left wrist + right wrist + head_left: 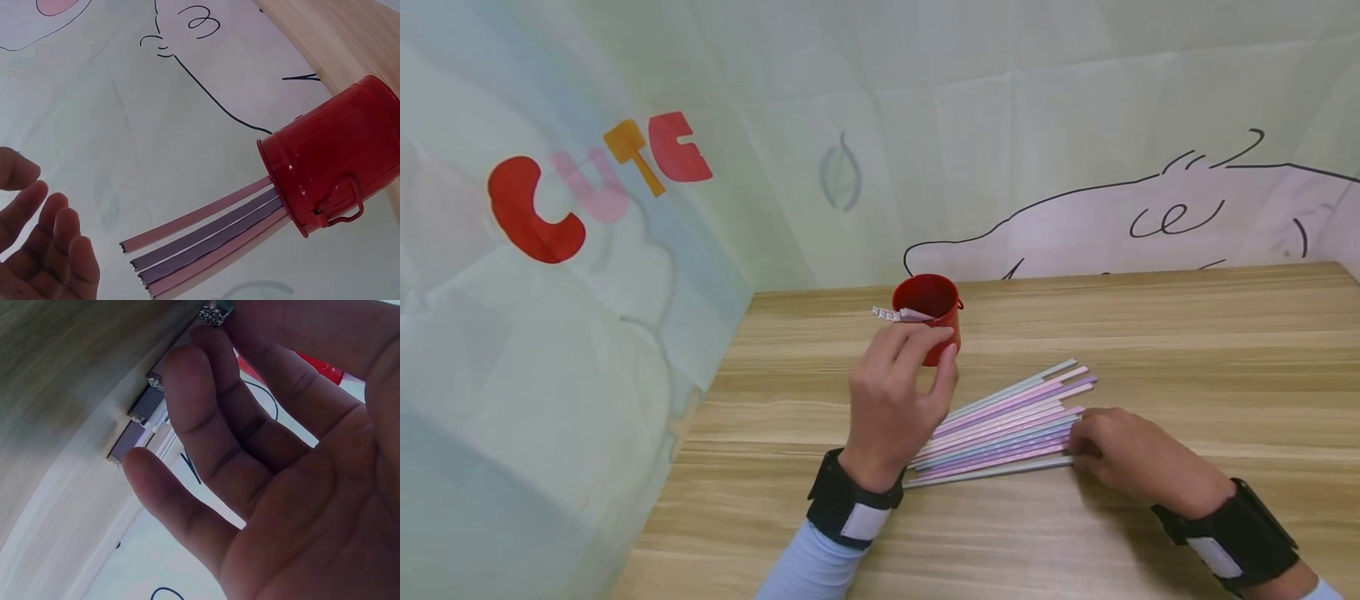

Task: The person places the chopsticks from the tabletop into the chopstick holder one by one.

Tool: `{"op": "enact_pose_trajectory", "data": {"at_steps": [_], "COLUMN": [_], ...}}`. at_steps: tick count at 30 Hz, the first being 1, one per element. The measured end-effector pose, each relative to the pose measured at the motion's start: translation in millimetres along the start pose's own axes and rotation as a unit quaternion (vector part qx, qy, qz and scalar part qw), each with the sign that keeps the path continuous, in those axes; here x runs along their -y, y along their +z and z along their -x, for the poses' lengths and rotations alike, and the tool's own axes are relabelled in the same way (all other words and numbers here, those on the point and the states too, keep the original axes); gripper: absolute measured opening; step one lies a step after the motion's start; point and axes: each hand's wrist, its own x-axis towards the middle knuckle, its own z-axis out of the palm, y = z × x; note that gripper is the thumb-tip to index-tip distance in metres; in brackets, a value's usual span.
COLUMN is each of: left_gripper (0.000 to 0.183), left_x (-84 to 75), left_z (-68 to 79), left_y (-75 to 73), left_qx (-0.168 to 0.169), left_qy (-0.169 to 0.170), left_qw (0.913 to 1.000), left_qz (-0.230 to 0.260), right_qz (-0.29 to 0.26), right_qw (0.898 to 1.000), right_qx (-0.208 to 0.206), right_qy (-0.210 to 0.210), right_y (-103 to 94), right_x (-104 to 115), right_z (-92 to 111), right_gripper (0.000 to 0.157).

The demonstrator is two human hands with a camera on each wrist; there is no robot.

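Observation:
My left hand (898, 400) hovers in front of the small red metal bucket (949, 332), thumb and fingers loosely bent. In the left wrist view nothing lies between these fingers (81, 256). Several pink and purple strips (206, 237) stick out of the bucket's mouth, leaning over its rim. Long thin pastel strips (1000, 425) lie fanned out on the table, partly behind my left hand. At their right end is my right hand (1138, 454). Its thumb and index finger pinch the end of a grey-green strip (1000, 473); the fingertips are partly hidden.
The wood-grain table (760, 500) carries all of this. A printed cloth (820, 100) with cartoon lines and coloured letters hangs behind it and along the left side. The bucket stands near the table's back edge, with a small handle loop (347, 203) on its side.

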Motion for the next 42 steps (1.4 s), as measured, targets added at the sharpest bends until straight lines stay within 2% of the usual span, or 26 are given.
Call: {"op": "enact_pose_trajectory", "data": {"at_steps": [10,16,22,33,42], "left_gripper": [0.023,0.022,0.024,0.026,0.026], "left_x": [-5.5,-8.8,-13.4,-18.9,-22.4], "left_z": [4.5,7.7,9.1,12.0,18.5], "left_y": [5.5,10.2,11.7,16.6,24.2], "left_qx": [0.06,0.101,0.134,0.192,0.249], "left_qy": [0.02,0.03,0.035,0.06,0.106], "left_qw": [0.998,0.9944,0.9904,0.9796,0.9624], "left_qz": [0.002,0.002,0.003,0.003,-0.023], "right_qz": [-0.023,-0.058,-0.06,-0.065,-0.061], "right_qw": [0.999,0.996,0.995,0.989,0.976], "right_qx": [-0.019,-0.038,-0.06,-0.11,-0.176], "right_qy": [-0.03,-0.048,-0.057,-0.074,-0.116], "right_y": [-4.6,-10.4,-15.5,-22.6,-22.8], "right_x": [3,9,13,17,18], "right_z": [0,-1,-2,-4,-4], "right_gripper": [0.016,0.015,0.015,0.018,0.024]}}
